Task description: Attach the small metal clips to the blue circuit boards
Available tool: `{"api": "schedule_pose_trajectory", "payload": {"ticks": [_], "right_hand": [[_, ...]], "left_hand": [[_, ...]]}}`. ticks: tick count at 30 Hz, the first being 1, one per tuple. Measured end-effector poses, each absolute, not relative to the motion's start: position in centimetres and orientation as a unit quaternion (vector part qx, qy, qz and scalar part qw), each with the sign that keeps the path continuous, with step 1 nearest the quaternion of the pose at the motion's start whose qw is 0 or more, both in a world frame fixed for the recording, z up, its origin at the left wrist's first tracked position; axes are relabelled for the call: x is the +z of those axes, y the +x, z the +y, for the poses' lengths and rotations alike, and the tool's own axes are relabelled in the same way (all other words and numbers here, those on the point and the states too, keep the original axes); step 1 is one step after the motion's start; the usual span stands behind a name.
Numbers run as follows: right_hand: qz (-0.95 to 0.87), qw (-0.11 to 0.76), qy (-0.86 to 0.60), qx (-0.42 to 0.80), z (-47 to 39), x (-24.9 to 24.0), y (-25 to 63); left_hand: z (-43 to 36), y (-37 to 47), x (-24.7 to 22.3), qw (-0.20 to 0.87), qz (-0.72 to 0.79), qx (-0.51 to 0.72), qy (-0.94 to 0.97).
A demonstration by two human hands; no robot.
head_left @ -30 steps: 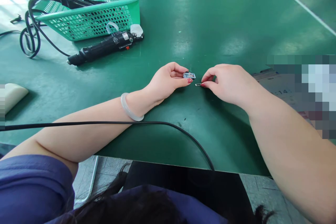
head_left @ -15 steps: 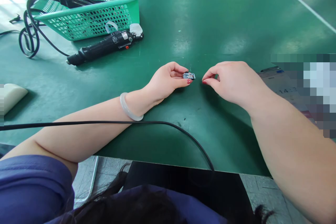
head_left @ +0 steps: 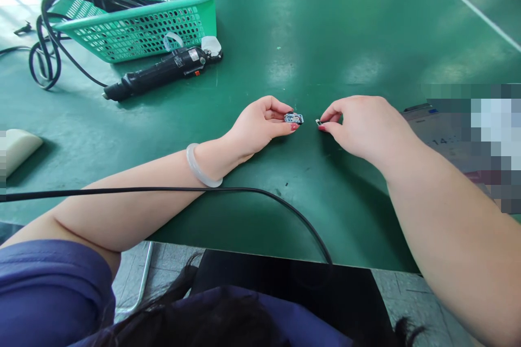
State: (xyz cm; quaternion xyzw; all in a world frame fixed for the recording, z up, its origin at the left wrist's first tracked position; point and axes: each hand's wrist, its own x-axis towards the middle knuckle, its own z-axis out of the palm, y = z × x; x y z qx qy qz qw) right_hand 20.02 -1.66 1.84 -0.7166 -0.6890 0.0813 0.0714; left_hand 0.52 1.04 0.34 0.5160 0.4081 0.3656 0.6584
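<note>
My left hand (head_left: 260, 127) rests on the green table (head_left: 309, 49) and pinches a small blue circuit board (head_left: 293, 117) between thumb and forefinger. A pale bangle (head_left: 199, 168) sits on that wrist. My right hand (head_left: 362, 124) lies a little to the right of the board. Its thumb and forefinger pinch a tiny metal part (head_left: 318, 122), whose tip points toward the board. A narrow gap separates the part from the board.
A black electric screwdriver (head_left: 163, 69) lies at the back left, in front of a green mesh basket (head_left: 138, 11) with black cables (head_left: 44, 49). A black cord (head_left: 163, 191) crosses the table near its front edge. A white object (head_left: 18, 146) sits far left; papers (head_left: 443, 141) lie right.
My right hand drew back slightly, hiding the metal part, then came forward; the part now shows at my fingertips, higher and closer to the board. My left hand stayed still.
</note>
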Motion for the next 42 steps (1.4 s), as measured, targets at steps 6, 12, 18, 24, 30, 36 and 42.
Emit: {"api": "schedule_pose_trajectory", "payload": {"ticks": [6, 12, 18, 24, 30, 36, 42], "right_hand": [[-0.709, 0.071, -0.699, 0.058, -1.6, 1.3, 19.7], [-0.705, 0.073, -0.704, 0.049, -1.8, 2.2, 19.3], [-0.747, 0.185, -0.638, -0.01, -3.0, 3.0, 17.8], [-0.766, 0.199, -0.612, -0.012, -3.4, 2.7, 16.9], [-0.772, 0.198, -0.603, -0.011, -3.1, 2.4, 17.1], [-0.77, 0.194, -0.608, -0.003, -3.2, 2.5, 17.1], [-0.769, 0.196, -0.608, 0.003, -3.3, 2.6, 17.1]], "left_hand": [[1.1, 0.5, 0.2, 0.659, 0.4, 0.365, 0.522], [1.1, 0.5, 0.2, 0.653, 0.404, 0.361, 0.529], [1.0, 0.5, 0.1, 0.651, 0.4, 0.359, 0.536], [1.1, 0.5, 0.0, 0.656, 0.391, 0.358, 0.538], [1.1, 0.6, -0.1, 0.65, 0.382, 0.351, 0.556], [1.1, 0.5, 0.0, 0.648, 0.379, 0.347, 0.562], [1.1, 0.5, 0.0, 0.651, 0.38, 0.346, 0.558]]}}
